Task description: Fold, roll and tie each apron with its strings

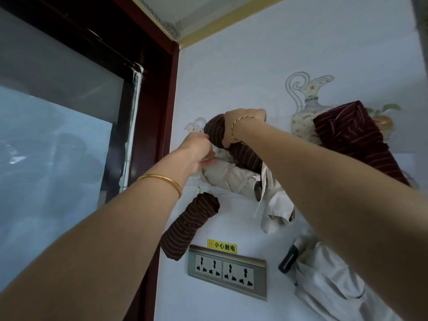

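**pegboard_fan:** ok so head view, what's actually going on up there?

**knotty_lurker:** Camera's tilted up at a pale wall (254, 54), both arms reaching up. The right hand (245, 119) is wrapped over the top end of a rolled brown apron (243, 154), the one with thin stripes, fingers curled round it, proper grip. The roll sits tilted against the wall, high end under that hand.

**pegboard_fan:** and the left?

**knotty_lurker:** The left hand (199, 147) is at the roll's left edge, fingers bunched and pinching the cloth there. Can't tell whether a string is between them. There's a gold bangle on each wrist.

**pegboard_fan:** other aprons?

**knotty_lurker:** Yep. A beige apron (234, 178) hangs bundled just under the held roll, touching it, loose ends drooping down. Lower left, a second brown roll (191, 224) dangles from a small hook (197, 190). Off to the right is a maroon apron (352, 135), striped, up on the wall and partly behind the right forearm.

**pegboard_fan:** rest of the scene?

**knotty_lurker:** There's a grey socket panel (227, 272) below the second roll, with a yellow sticker (222, 246) just above it. A folded pale umbrella (324, 281) with a black handle is at lower right, and a dark-framed window (58, 135) fills the left.
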### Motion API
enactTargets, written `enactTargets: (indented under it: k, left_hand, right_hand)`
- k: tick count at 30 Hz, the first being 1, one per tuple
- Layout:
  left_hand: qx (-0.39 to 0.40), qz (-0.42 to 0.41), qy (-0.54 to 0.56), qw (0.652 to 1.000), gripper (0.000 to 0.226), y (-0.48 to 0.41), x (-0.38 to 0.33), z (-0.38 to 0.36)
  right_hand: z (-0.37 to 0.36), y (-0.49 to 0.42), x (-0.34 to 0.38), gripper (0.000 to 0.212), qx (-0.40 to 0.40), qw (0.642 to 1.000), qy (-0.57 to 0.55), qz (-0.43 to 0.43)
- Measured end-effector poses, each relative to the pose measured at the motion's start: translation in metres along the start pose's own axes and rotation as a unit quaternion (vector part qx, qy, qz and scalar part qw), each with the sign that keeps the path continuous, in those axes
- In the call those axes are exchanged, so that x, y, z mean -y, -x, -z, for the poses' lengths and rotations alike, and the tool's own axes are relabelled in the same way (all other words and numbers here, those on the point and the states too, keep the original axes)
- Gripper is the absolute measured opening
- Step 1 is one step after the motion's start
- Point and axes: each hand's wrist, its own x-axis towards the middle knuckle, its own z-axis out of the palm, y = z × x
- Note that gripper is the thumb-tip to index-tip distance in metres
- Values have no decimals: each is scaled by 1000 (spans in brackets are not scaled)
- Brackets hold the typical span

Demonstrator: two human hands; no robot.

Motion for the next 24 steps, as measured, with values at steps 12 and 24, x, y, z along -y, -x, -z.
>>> enactTargets:
  k: [12,24]
  left_hand:
    - [-15,-33,-33,999,52,-7,27,-7]
    - [-15,-28,-73,997,59,1,30,-8]
  right_hand:
    - [-8,30,1,67,39,999,-6,20]
    - [-27,57,5,51,-54,998,-25,-15]
